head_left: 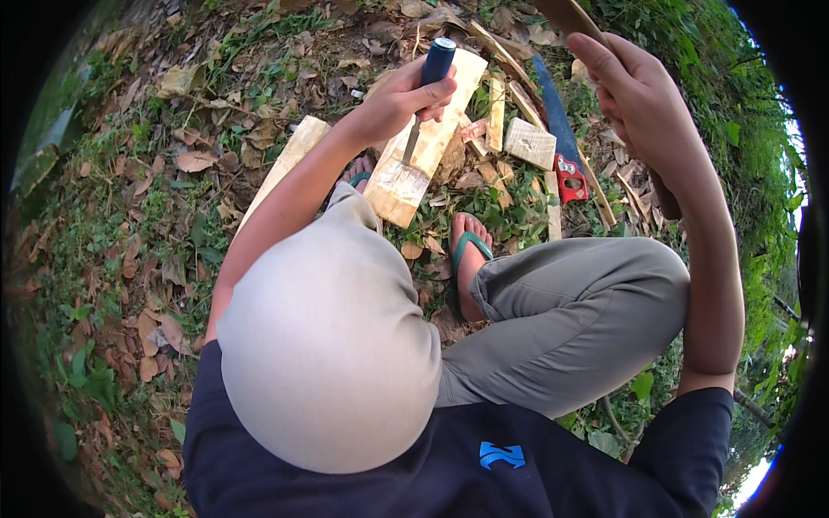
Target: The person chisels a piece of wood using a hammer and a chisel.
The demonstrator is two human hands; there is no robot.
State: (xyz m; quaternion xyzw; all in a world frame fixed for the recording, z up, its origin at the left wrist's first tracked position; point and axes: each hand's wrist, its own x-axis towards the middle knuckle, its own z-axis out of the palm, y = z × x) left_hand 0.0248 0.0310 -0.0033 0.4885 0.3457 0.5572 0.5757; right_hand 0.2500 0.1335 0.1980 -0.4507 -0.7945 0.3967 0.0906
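My left hand (393, 105) is closed around the blue handle of a chisel (439, 62), which stands nearly upright. The blade reaches down to a pale wooden board (451, 102), at a lighter, rough-cut patch near the board's close end. Raised at the upper right, my right hand (635, 95) grips a length of brown wood (570, 17). One end of this wood runs out of the picture at the top, and the other shows below my wrist. The wood is apart from the chisel. My left fingers partly hide the board behind them.
A handsaw (557, 112) with a red handle lies right of the board. Beside it are a square wooden block (529, 143) and several wood strips (496, 112). Another plank (289, 164) lies left. My sandalled foot (469, 259) is close to the board, on leafy ground.
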